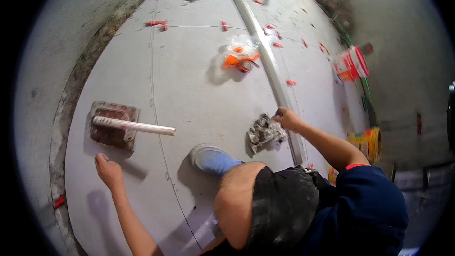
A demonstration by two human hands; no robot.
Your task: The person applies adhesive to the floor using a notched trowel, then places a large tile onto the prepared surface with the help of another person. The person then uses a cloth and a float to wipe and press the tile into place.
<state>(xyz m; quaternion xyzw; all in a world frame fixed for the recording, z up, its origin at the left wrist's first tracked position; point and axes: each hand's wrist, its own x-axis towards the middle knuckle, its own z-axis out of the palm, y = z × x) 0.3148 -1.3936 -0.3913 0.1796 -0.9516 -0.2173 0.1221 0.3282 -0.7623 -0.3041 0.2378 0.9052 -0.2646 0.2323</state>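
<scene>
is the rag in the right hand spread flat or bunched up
Bunched up: the rag sits crumpled in folds on the floor tile, gripped by the right hand.

A long grey metal straightedge (270,61) lies across the grey tiled floor (189,76), near a clear plastic bag of orange clips (240,55) and a red-and-white bucket (350,64).
</scene>
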